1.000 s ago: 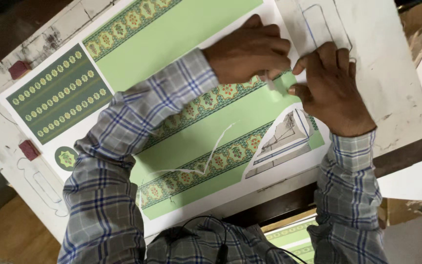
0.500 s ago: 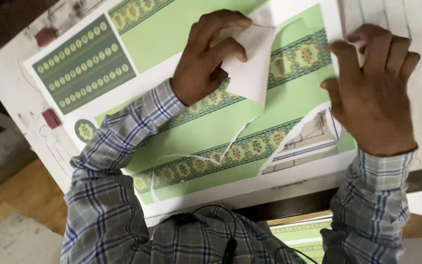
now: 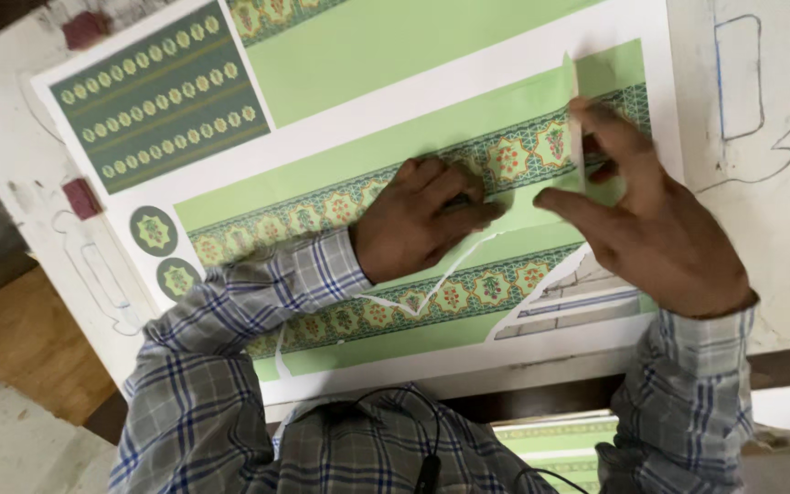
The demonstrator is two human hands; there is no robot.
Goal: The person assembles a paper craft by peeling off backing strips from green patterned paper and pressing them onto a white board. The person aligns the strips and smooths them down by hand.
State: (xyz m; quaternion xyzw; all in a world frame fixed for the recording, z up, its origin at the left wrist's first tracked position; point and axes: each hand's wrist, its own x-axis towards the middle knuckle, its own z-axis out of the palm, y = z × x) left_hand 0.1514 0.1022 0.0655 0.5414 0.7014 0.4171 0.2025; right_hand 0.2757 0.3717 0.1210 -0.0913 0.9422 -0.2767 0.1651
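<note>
Sheet (image 3: 432, 119): green printed sticker sheet, flat on white desk (image 3: 779, 229), long axis left to right. Right hand (image 3: 651, 229): grip pinched on the lifted strip (image 3: 571, 96) at the sheet's right end. Left hand (image 3: 422, 220): fingers together, pressing the patterned band just left of the strip.

a worn white board (image 3: 779, 256) serves as the work surface, marked with blue and pencil outlines toward 2 o'clock and 9 o'clock. small dark red blocks (image 3: 81, 198) sit on its edge at 9 and 11 o'clock. brown wooden floor (image 3: 20, 338) shows at 8 o'clock, with pale scuffed ground below it. light is even and soft.
</note>
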